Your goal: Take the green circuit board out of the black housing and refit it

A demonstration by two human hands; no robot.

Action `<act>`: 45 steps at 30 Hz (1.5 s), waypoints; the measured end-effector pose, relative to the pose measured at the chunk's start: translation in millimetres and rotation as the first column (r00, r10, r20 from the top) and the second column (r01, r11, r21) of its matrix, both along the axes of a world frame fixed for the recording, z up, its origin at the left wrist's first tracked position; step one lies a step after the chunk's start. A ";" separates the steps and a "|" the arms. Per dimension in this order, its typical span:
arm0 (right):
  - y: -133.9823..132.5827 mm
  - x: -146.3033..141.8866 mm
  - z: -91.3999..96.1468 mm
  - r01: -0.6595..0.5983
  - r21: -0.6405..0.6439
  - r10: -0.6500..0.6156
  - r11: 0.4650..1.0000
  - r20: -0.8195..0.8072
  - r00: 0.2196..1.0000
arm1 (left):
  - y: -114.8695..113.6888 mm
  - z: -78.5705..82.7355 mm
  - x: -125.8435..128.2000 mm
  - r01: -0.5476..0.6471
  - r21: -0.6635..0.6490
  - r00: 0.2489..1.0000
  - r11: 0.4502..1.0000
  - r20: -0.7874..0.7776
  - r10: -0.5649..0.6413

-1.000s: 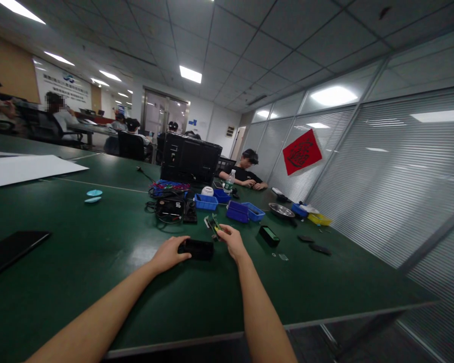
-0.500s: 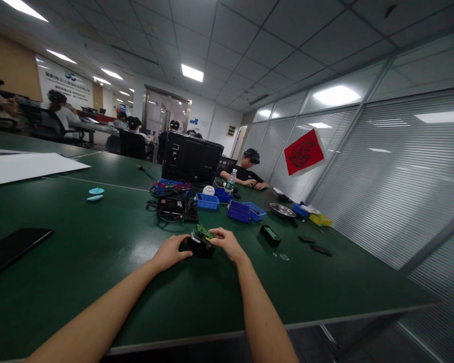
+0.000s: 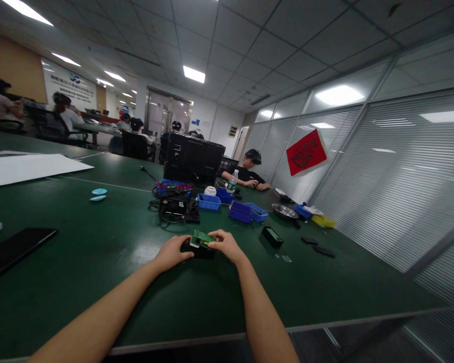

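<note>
Head view shows the left hand (image 3: 171, 253) pinching the left end of a black case (image 3: 204, 255); the right hand (image 3: 227, 245) pinches a green circuit board (image 3: 200, 237) at its top.

circuit board (image 3: 201, 238): from beside black case (image 3: 203, 254) to over its top | right hand (image 3: 226, 245): moved left

A white ball (image 3: 210, 191) sits near a bottle (image 3: 232, 182) — monitor (image 3: 195, 159) behind.
</note>
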State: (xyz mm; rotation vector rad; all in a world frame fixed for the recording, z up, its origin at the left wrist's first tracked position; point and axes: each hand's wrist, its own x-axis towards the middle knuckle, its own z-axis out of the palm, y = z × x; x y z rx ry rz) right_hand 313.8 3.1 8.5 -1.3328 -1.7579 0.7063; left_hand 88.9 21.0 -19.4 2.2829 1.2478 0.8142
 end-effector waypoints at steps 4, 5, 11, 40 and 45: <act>-1.5 -3.9 2.8 -0.004 0.018 0.003 1.000 0.045 0.999 | 0.0 0.8 0.3 -0.013 0.005 1.000 1.000 -0.015 0.013; -2.2 -4.9 3.8 -0.004 0.024 0.003 1.000 0.066 0.998 | 0.1 0.9 0.4 -0.017 0.010 1.000 1.000 -0.019 0.017; -5.3 -5.5 7.3 -0.028 0.028 0.025 0.999 0.100 0.995 | 1.3 -0.6 -0.2 -0.013 0.024 0.999 1.000 -0.031 0.014; 6.0 -8.2 -12.1 0.397 0.025 -0.372 0.918 0.404 0.836 | -4.3 8.4 -0.4 0.010 0.044 0.996 0.999 -0.086 -0.007; 2.2 -17.0 -12.5 0.347 0.067 -0.333 0.935 0.493 0.804 | -4.1 8.9 0.1 0.006 0.030 0.997 1.000 -0.082 -0.004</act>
